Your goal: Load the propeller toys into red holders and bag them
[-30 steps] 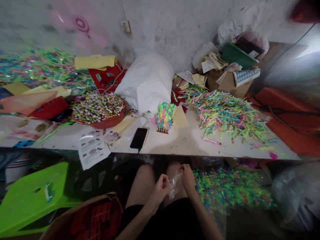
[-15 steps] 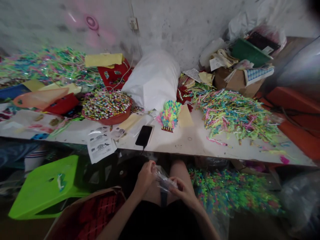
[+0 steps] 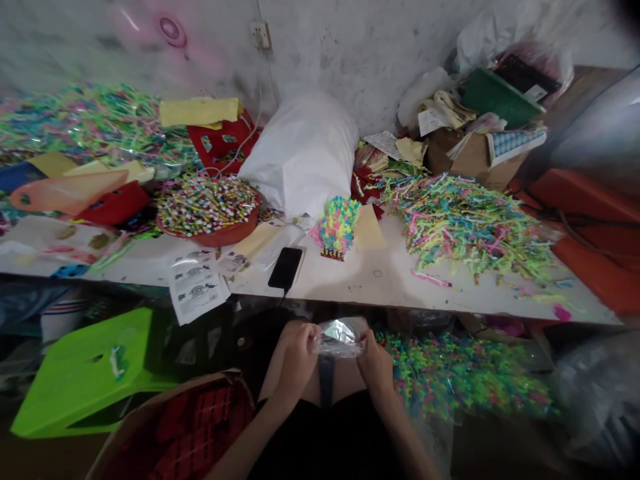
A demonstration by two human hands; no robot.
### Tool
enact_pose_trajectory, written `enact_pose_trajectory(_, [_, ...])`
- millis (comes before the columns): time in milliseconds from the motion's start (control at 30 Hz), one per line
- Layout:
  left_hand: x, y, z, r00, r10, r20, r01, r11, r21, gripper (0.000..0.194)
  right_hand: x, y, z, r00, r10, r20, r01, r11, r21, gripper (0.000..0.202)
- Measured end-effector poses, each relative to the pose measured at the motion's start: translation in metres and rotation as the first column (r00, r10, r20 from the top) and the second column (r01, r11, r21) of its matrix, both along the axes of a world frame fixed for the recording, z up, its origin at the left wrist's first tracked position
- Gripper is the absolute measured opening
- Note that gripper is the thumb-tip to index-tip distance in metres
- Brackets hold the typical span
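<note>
Stretched between my two hands over my lap is a clear plastic bag (image 3: 340, 337), shiny and crinkled. My left hand (image 3: 301, 350) pinches its left end, and my right hand (image 3: 374, 357) grips its right end with the fingers closed. Past the hands, on the white table (image 3: 360, 290), a black phone (image 3: 285, 267) lies with a cable at its near end. Right of the phone is a bundle of pencils with bright green, pink and blue toppers (image 3: 337, 227), beside a yellow card (image 3: 369, 228).
A red basin (image 3: 220, 238) full of small patterned sticks stands left of a big white sack (image 3: 305, 153). Colourful topped pencils (image 3: 475, 227) are heaped at the right. Printed sheets (image 3: 197, 283) overhang the table edge. A green stool (image 3: 90, 373) and an open box (image 3: 185, 427) flank me on the left.
My hands have drawn level and moved apart, with the right one rising. The plastic bag, slanted and bunched before, is now pulled out flat between them. The view has shifted slightly.
</note>
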State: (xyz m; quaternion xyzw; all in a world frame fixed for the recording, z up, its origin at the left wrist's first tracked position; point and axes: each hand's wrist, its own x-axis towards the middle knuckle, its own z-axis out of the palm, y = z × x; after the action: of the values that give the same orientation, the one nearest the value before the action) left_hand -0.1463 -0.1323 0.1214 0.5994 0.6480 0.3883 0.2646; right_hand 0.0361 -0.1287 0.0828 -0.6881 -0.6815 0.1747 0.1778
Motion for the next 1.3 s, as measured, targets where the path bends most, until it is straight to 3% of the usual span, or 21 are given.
enact_pose_trajectory(267, [0.01,-0.002,0.007,0.999,0.026,0.043,-0.026,1.0,0.0,0.01,0.01,0.003,0.001,0.994,-0.079,0.079,0.086,0.993,-0.081,0.021])
enact_pose_trajectory(400, [0.025,-0.015,0.006,0.948,-0.133,0.291,0.172,0.979,-0.111,0.017,0.01,0.009,-0.006,0.99,-0.109,0.093,0.121,0.983,-0.139,0.027])
enact_pose_trajectory(467, [0.035,-0.023,0.005,0.906,-0.179,0.384,0.257,0.953,-0.163,0.019,0.009,0.014,-0.012,0.995,-0.095,0.027,0.098,0.985,-0.145,0.028])
enact_pose_trajectory(600, [0.045,-0.028,0.001,0.869,-0.096,0.485,0.246,0.935,-0.255,0.016,0.008,0.024,-0.022,0.976,-0.119,-0.181,0.112,0.993,-0.044,0.027])
enact_pose_trajectory(733, [0.041,-0.026,0.002,0.838,-0.093,0.538,0.245,0.945,-0.219,0.016,0.008,0.031,-0.022,0.867,-0.119,-0.484,0.158,0.987,0.041,0.033])
enact_pose_trajectory(900, [0.027,-0.02,0.004,0.866,-0.237,0.44,0.361,0.906,-0.221,0.048,0.012,0.032,-0.011,0.775,-0.159,-0.611,0.224,0.974,0.031,0.021])
enact_pose_trajectory(1000, [0.017,-0.012,-0.001,0.933,-0.202,0.297,0.278,0.93,-0.241,0.052,0.011,0.027,0.005,0.755,-0.15,-0.639,0.206,0.978,0.014,0.013])
enact_pose_trajectory(1133, [0.005,0.002,-0.012,0.992,-0.009,0.127,0.029,0.986,-0.163,0.025,0.001,0.016,0.028,0.682,-0.074,-0.728,0.108,0.994,0.001,0.012])
enact_pose_trajectory(1200, [0.001,0.009,-0.015,0.994,0.058,0.088,-0.048,0.993,-0.111,0.019,-0.007,0.01,0.034,0.621,-0.057,-0.781,0.043,0.998,-0.038,0.009])
enact_pose_trajectory(1300, [-0.003,0.02,-0.016,0.992,0.121,0.027,-0.117,0.987,-0.106,0.026,-0.02,0.0,0.034,0.479,-0.085,-0.874,-0.128,0.978,-0.165,0.007])
